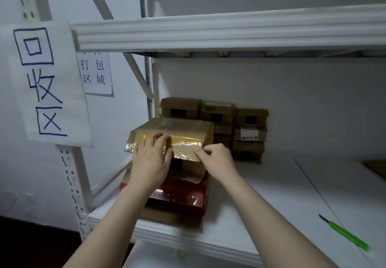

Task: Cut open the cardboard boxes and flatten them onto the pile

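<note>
On a white storage shelf (271,194), seen from the head camera, a person works with both hands at a cardboard box (179,128) that sits on top of the pile (181,198) of flattened cartons at the shelf's left end. The left hand (150,159) lies flat on the box's front edge, fingers spread over the gold tape (183,144). The right hand (215,159), just beside it, pinches that tape's lower edge between thumb and forefinger. The box looks only partly opened, so the step in hand appears to be freeing its taped front flap. The next move likely calls for peeling the tape clear while the left hand steadies the box, or reaching for the green knife (344,235), which lies well apart to the right. Small unopened boxes (217,115) are stacked against the back wall, and a handwritten sign (41,84) hangs at left.
</note>
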